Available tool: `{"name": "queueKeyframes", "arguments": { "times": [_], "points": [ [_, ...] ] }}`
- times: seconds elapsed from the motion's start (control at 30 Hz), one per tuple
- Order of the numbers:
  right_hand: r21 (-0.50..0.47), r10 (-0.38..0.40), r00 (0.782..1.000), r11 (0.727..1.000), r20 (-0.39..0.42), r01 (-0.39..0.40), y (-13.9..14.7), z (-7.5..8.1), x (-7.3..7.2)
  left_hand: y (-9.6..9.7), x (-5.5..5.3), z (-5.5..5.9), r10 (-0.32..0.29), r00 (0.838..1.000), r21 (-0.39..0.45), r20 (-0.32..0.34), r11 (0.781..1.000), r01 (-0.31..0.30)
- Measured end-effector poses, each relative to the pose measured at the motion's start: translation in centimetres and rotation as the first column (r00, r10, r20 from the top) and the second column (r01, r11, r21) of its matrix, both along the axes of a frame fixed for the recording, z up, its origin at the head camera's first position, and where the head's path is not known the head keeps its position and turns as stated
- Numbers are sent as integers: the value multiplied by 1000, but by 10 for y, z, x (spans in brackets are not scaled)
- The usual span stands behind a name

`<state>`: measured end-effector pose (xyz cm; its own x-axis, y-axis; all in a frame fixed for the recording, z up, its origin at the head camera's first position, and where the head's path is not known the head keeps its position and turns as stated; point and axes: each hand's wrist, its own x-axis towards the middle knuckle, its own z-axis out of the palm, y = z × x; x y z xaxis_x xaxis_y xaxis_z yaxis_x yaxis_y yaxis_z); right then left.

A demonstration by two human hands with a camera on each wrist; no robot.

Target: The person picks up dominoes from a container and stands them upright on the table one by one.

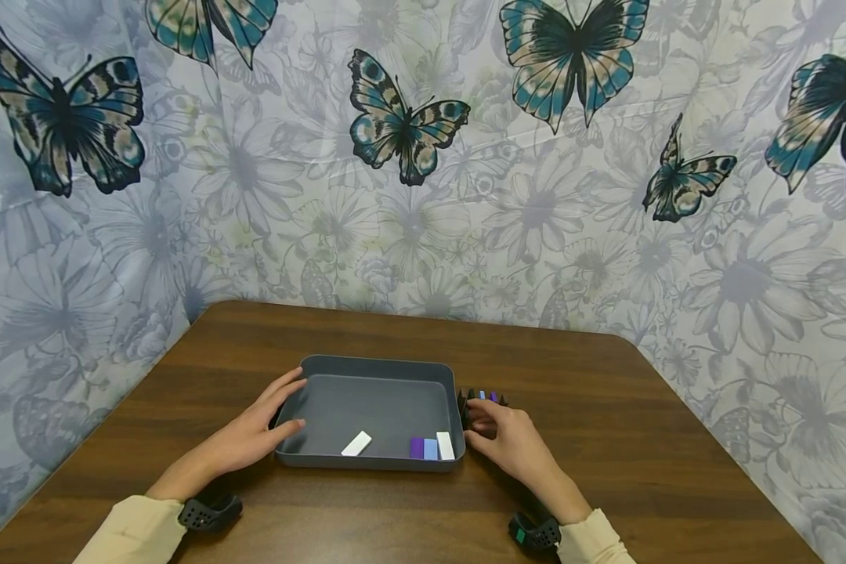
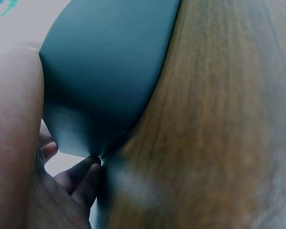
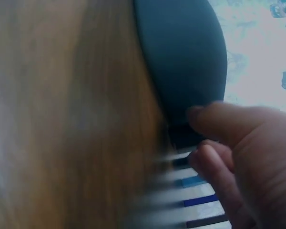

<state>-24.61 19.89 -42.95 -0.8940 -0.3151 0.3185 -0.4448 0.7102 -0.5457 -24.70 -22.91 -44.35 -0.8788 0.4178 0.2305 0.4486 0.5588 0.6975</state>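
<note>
A grey rectangular tray (image 1: 377,403) lies on the table. Inside, one white domino block (image 1: 356,444) leans in the front middle; a purple block (image 1: 417,448), a light blue block (image 1: 431,449) and another white block (image 1: 445,446) stand together at the front right corner. My left hand (image 1: 257,427) touches the tray's left side, fingers spread and extended, thumb over the rim. Just outside the right wall, my right hand (image 1: 507,439) has thumb and fingers curled about a black block (image 3: 185,137) close against the tray. Part of this block is hidden behind the fingers.
Beyond the right fingers, upright blocks run in a row: a blue block (image 3: 194,181), a purple block (image 3: 200,200) and a dark block (image 3: 207,221). The brown wooden table (image 1: 366,517) ends at a butterfly-printed cloth (image 1: 423,235) behind it.
</note>
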Motion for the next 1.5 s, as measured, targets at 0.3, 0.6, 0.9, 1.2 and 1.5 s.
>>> {"name": "queueKeyframes", "arguments": {
  "times": [0.3, 0.6, 0.9, 1.2, 1.5],
  "points": [
    [-4, 18, 994, 1000, -109, -19, 1, 4, 2, 0, 1, 0, -2, 1000, 5, 5, 1000, 2],
    [-27, 45, 966, 998, -255, -54, 1, 10, 3, 0, 1, 1, -5, 1000, 7, 9, 1000, 5],
    [-22, 168, 908, 981, -383, -191, -5, 11, 5, -1, -1, 0, -7, 1000, 4, 1, 1000, 7],
    [19, 249, 907, 966, -339, -258, -20, 9, 12, -1, 0, 0, -4, 1000, 1, -6, 1000, 4],
    [19, 288, 909, 955, -302, -296, -35, 6, 17, -3, -2, -2, -4, 1000, -3, -3, 1000, 3]
  ]
}}
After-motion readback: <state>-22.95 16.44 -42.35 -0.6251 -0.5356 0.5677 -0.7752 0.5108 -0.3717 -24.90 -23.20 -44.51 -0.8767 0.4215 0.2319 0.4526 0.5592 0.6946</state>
